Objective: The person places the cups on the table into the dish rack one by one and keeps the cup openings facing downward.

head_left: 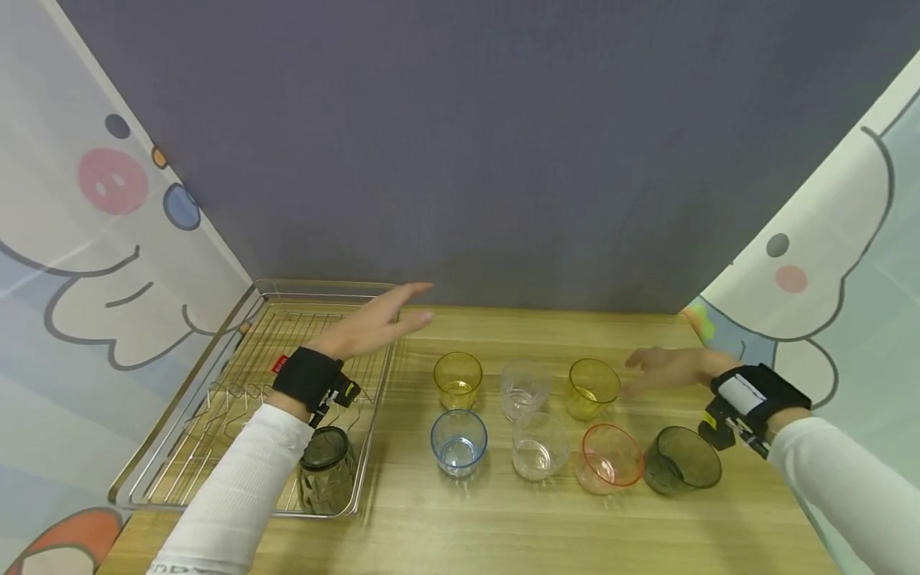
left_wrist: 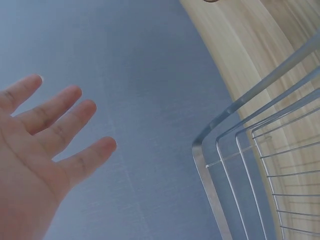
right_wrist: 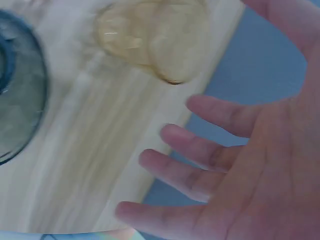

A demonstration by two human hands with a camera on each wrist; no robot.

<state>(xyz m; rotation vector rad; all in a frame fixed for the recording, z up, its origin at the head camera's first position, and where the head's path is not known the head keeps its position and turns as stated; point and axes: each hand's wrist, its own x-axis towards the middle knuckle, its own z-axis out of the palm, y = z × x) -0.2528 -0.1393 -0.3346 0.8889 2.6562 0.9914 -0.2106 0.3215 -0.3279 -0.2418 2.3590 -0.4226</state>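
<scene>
My left hand (head_left: 372, 323) hovers over the back right part of the wire rack (head_left: 251, 335), fingers extended and holding nothing. In the left wrist view its spread fingers (left_wrist: 65, 131) show against the grey wall. My right hand (head_left: 668, 369) is just right of a yellow glass (head_left: 592, 390), its palm bare and fingers apart. A dark grey glass (head_left: 681, 461) stands below that hand, nearer the front. Beside it is a red-rimmed glass (head_left: 609, 459). Another dark glass (head_left: 327, 471) is upside down in the rack's front right corner, by my left forearm.
More glasses stand on the wooden table (head_left: 503, 535): a yellow one (head_left: 458, 380), a blue-rimmed one (head_left: 458, 443), and two clear ones, one behind (head_left: 525, 389) and one in front (head_left: 539, 447). A grey wall (head_left: 460, 160) closes off the back; cartoon-print curtains hang at both sides.
</scene>
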